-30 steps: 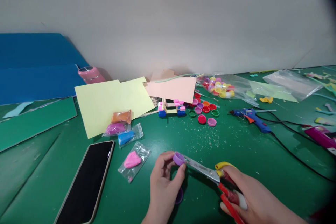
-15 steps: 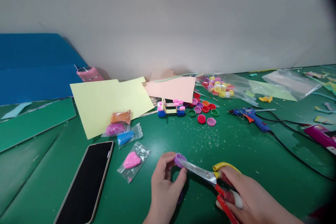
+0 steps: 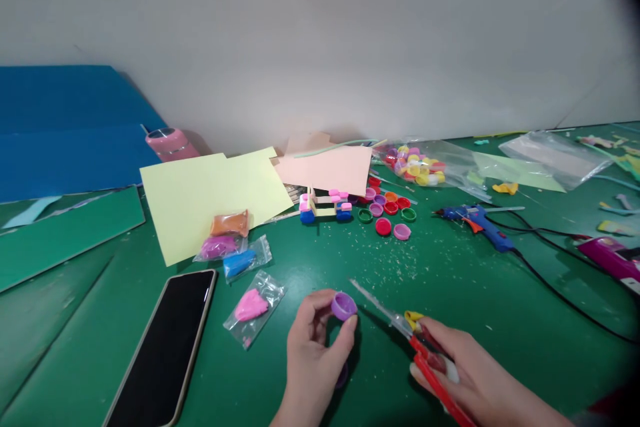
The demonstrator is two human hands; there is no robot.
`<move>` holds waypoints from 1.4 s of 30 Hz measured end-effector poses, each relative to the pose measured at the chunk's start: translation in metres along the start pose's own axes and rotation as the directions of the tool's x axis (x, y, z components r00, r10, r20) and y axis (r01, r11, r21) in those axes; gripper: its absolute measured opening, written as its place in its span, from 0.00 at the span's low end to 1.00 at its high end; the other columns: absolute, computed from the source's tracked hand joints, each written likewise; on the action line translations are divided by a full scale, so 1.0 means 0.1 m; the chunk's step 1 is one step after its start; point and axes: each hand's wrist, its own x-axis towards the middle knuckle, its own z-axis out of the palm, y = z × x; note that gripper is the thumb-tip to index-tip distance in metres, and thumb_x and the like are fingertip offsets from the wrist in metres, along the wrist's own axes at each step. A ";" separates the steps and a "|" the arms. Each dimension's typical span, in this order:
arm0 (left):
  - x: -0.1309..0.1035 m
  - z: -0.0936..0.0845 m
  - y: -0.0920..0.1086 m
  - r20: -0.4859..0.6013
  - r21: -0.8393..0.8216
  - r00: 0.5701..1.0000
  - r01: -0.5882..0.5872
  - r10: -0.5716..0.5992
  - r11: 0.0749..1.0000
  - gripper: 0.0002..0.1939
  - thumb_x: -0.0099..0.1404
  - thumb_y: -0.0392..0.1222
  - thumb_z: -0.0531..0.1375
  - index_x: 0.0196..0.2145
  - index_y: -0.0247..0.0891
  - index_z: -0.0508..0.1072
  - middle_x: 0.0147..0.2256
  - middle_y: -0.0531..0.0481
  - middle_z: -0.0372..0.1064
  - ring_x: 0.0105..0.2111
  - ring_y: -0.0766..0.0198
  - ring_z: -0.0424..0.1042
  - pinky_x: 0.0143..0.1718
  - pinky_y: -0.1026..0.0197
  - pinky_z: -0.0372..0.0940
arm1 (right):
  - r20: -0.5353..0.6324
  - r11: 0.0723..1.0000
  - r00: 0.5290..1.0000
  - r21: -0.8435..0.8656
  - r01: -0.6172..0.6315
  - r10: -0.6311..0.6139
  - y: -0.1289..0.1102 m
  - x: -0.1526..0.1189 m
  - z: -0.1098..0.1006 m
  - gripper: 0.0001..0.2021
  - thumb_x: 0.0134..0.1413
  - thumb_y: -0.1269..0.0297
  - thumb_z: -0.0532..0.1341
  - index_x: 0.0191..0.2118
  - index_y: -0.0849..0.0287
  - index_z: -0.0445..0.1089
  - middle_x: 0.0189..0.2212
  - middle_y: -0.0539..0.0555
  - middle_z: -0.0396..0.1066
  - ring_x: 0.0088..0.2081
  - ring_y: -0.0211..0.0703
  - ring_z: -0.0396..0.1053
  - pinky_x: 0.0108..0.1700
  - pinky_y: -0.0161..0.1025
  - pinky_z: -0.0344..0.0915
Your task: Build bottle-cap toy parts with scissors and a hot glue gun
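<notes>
Between thumb and fingers, my left hand (image 3: pixel 317 353) pinches a small purple bottle cap (image 3: pixel 344 306), its hollow side in view. Scissors (image 3: pixel 385 310) with red and yellow handles are in my right hand (image 3: pixel 463 363). Their blades point up and left, apart from the cap and a little to its right. Beneath my left hand, another purple ring-like piece (image 3: pixel 342 375) lies partly hidden on the green table. Further back stands a small model (image 3: pixel 325 205) of sticks with blue and pink parts, beside a cluster of loose coloured caps (image 3: pixel 383 226).
At the left lie a phone (image 3: pixel 163 347), clay packets (image 3: pixel 253 307) and yellow paper (image 3: pixel 210 193). A blue glue gun (image 3: pixel 480 223) with a black cable lies at the right. A bag of caps (image 3: pixel 415 163) is near the wall, and a pink cup (image 3: pixel 170 144) behind.
The scissors' blades have come away from the purple cap and turned, now to its right. The cap has tilted so its inside shows more.
</notes>
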 end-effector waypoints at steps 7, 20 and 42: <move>0.00 0.08 0.11 -0.106 -0.199 0.978 0.159 -0.182 0.967 0.08 0.49 0.33 0.63 0.30 0.37 0.70 0.27 0.53 0.70 0.28 0.68 0.71 0.32 0.69 0.66 | 0.039 0.978 0.997 -0.203 -0.053 0.062 -0.01 -0.02 -0.08 0.08 0.42 0.64 0.58 0.30 0.54 0.57 0.24 0.46 0.67 0.24 0.38 0.63 0.26 0.30 0.60; 0.00 -0.01 0.01 -0.031 -0.055 0.998 0.047 -0.049 0.997 0.12 0.49 0.31 0.62 0.34 0.38 0.72 0.31 0.50 0.73 0.32 0.64 0.73 0.36 0.64 0.68 | 0.039 0.954 0.999 -0.299 0.020 -0.009 0.11 -0.04 -0.18 0.08 0.47 0.57 0.58 0.29 0.53 0.58 0.26 0.46 0.68 0.24 0.37 0.62 0.26 0.31 0.57; -0.01 -0.02 0.01 -0.079 0.102 0.997 0.012 -0.004 0.995 0.10 0.50 0.33 0.62 0.33 0.37 0.70 0.30 0.51 0.71 0.31 0.65 0.72 0.35 0.65 0.68 | 0.032 0.938 0.999 -0.346 0.003 0.009 0.02 -0.02 -0.11 0.07 0.47 0.58 0.58 0.29 0.55 0.61 0.26 0.49 0.68 0.25 0.40 0.63 0.27 0.33 0.59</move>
